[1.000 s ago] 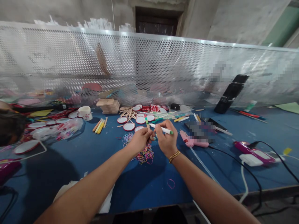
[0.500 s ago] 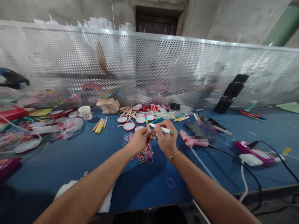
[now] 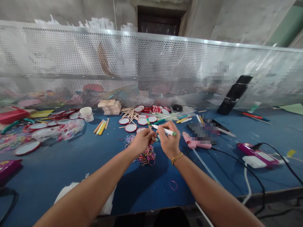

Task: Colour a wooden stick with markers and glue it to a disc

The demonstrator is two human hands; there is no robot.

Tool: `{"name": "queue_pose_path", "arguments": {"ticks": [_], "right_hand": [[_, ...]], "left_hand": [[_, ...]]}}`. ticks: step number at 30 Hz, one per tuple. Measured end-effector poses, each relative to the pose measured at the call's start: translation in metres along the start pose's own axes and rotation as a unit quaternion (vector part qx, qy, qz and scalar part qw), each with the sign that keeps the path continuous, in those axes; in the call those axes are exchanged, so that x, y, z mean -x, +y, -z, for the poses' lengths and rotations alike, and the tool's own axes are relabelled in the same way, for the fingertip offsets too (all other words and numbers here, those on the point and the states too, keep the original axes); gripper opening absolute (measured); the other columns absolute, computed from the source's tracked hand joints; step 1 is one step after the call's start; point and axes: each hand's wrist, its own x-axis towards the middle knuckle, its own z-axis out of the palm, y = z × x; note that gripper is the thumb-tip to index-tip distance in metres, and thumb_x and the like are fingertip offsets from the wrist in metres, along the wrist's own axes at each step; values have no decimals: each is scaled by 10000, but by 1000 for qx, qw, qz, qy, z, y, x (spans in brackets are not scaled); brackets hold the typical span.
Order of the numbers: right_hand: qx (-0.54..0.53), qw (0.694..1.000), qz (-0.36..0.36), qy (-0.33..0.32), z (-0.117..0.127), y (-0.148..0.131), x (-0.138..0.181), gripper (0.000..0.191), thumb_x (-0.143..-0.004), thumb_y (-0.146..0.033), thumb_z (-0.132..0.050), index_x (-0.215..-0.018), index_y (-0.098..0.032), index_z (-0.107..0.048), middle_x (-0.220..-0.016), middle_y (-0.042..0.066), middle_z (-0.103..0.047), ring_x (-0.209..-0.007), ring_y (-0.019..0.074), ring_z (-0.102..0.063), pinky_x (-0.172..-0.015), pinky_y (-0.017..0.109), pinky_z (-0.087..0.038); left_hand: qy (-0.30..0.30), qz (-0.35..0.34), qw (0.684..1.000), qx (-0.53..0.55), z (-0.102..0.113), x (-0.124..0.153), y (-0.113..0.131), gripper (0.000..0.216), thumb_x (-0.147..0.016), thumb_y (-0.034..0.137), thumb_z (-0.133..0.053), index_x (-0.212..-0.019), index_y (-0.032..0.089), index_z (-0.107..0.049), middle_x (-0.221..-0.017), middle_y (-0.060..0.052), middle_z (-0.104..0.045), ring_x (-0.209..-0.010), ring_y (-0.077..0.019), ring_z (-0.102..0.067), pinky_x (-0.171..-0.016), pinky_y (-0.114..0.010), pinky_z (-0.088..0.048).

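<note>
Between the fingertips of my left hand [image 3: 143,141] a flat wooden craft stick [image 3: 149,123] is pinched upright, its upper part coloured with red and green bands. My right hand [image 3: 169,138], closed in a writing grip, holds a white marker with a green end [image 3: 168,131]. The marker's tip points left, at or very near the stick; whether it touches I cannot tell. Below my hands lies a pile of coloured rubber bands [image 3: 147,156], partly covered by the left hand. Red-rimmed round lids [image 3: 130,128] lie just beyond.
Loose craft sticks [image 3: 129,112], stacked wooden pieces [image 3: 110,107] and a paper cup [image 3: 86,114] stand farther back. A pink glue gun [image 3: 195,142] with its cord lies at right, near a purple device [image 3: 259,153]. A perforated metal panel [image 3: 184,67] runs along the table's back.
My hands, the stick and the marker stay almost where they were. At the far left, a dark object and a pale cord over the lids have gone from view.
</note>
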Motion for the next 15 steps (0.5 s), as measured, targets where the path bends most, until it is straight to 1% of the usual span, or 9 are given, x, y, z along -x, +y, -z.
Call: {"name": "queue_pose_path", "arguments": {"ticks": [6, 12, 15], "right_hand": [[-21, 1000, 5, -21, 0, -1, 2, 169, -873, -274, -563, -715, -214, -551, -688, 4, -617, -686, 176, -577, -672, 326, -435], [-13, 1000, -4, -5, 1, -1, 0, 190, -868, -270, -562, -688, -212, -542, -667, -4, -594, -640, 162, -558, -649, 318, -429], [-19, 1000, 1, -11, 1, -1, 0, 183, -871, -272, -562, -699, -212, -549, -671, -1, -600, -655, 167, -564, -657, 321, -432]], "left_hand": [[-13, -16, 1000, -3, 0, 0, -1, 327, -835, 416, -641, -644, 169, -542, -552, 27, -521, -489, -82, -440, -503, -228, -328], [0, -8, 1000, 1, 1, -1, -1, 262, -833, 368, -645, -689, 161, -573, -597, 12, -561, -501, -84, -458, -504, -223, -331], [-1, -8, 1000, 5, 0, 0, 0, 287, -830, 382, -655, -668, 162, -568, -585, 14, -553, -504, -85, -460, -513, -226, -338]]}}
